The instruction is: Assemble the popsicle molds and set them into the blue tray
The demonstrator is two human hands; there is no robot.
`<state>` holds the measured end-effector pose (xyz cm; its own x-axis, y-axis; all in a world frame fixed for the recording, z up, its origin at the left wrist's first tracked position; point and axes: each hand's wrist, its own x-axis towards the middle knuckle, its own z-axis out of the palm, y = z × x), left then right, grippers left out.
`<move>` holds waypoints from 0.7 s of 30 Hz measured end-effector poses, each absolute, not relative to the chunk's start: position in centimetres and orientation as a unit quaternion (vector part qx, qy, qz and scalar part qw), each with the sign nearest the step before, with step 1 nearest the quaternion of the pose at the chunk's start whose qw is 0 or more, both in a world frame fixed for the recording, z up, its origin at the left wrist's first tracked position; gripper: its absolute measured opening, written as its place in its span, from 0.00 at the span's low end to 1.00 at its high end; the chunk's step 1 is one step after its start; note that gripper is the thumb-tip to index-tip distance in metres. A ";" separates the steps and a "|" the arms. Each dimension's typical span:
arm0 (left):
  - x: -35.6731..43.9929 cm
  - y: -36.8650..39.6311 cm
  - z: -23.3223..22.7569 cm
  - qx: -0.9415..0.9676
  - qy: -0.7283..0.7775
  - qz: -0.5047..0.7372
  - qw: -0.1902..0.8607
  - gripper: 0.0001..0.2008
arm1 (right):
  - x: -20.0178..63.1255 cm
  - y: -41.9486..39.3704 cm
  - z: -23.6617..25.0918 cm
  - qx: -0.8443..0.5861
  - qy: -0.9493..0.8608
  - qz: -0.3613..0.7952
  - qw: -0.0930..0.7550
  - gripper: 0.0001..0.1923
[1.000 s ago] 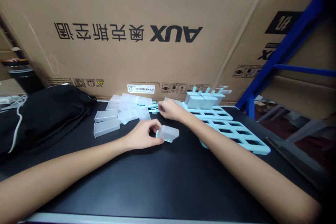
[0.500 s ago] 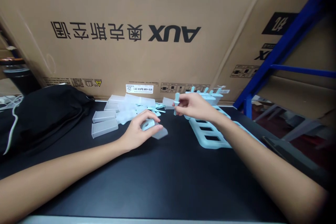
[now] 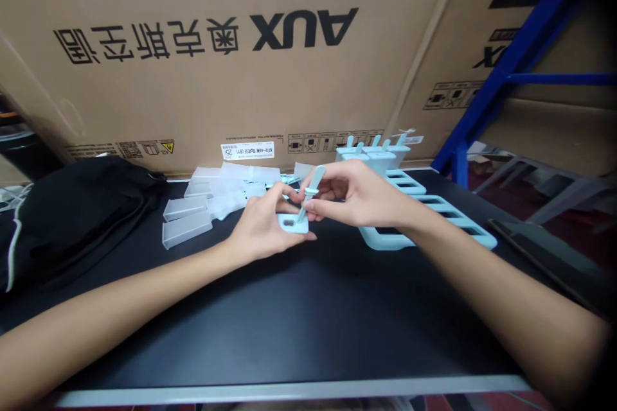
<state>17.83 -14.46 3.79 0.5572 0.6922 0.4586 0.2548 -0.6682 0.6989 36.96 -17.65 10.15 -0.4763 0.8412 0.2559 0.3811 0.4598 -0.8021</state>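
Observation:
My left hand [image 3: 263, 221] is closed round a popsicle mold [image 3: 297, 225], its light blue slotted top turned up toward me. Between the thumb and fingers of my right hand [image 3: 354, 196] is a light blue popsicle stick [image 3: 315, 180]. The stick's lower end meets the mold's top; how far it goes in I cannot tell. Behind my left hand lie several clear mold sleeves [image 3: 187, 231] and small blue pieces. Beyond my right hand, filled molds [image 3: 373, 157] with sticks pointing up stand by a light blue slotted rack [image 3: 463, 228].
A black cloth bag [image 3: 87, 212] lies on the left of the black table [image 3: 308, 321]. Large cardboard boxes [image 3: 193, 96] rise along the back. A blue metal frame [image 3: 511, 70] stands at the right, with a dark flat object [image 3: 540, 263] at the table's right edge.
My right hand has brought the stick left and down to the mold. My left hand has turned the mold so its slotted top shows. The view has tilted down slightly.

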 end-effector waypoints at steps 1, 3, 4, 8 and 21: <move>18.0 -14.2 4.1 0.831 0.292 0.375 0.289 0.27 | 37.0 -17.7 10.1 -0.392 -0.791 0.334 0.330 0.09; 18.3 -13.6 4.9 0.837 0.303 0.364 0.274 0.27 | 37.1 -17.8 10.2 -0.402 -0.804 0.292 0.326 0.08; 18.6 -13.3 5.3 0.844 0.305 0.352 0.264 0.27 | 37.0 -17.8 10.3 -0.409 -0.813 0.261 0.321 0.07; 20.8 -11.7 6.4 0.875 0.282 0.296 0.258 0.28 | 37.5 -17.1 10.5 -0.444 -0.842 0.120 0.281 0.05; 22.8 -11.2 0.8 0.828 0.235 0.406 0.308 0.22 | 41.5 -15.4 9.8 -0.491 -0.848 0.146 0.139 0.24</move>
